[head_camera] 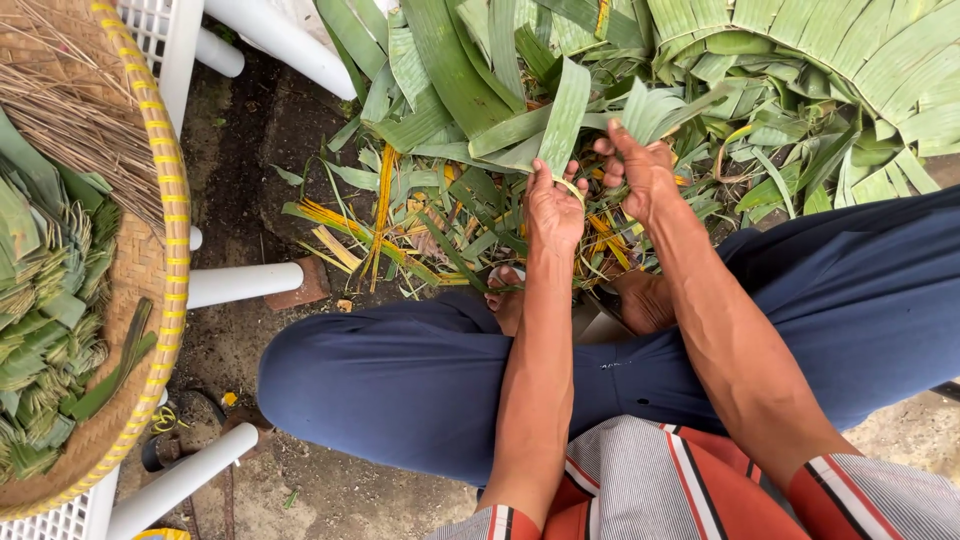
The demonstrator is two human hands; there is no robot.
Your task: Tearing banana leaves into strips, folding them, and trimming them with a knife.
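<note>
My left hand (553, 207) grips the lower end of a long green leaf strip (566, 112) that stands up and away from me. Beside it, my right hand (640, 170) pinches a short bundle of folded green leaf pieces (652, 108). Both hands hover close together above a heap of cut green and yellow leaf scraps (420, 225) on the ground. My knees in dark blue trousers (400, 375) spread out below, and my bare feet (506, 300) show between them.
A round woven tray (160, 300) with a yellow rim sits at left on a white plastic stand (240, 283), holding folded leaf pieces (45, 330) and dry thin sticks (75, 115). A big pile of whole green leaves (830, 60) lies at the top right. The ground is dirt.
</note>
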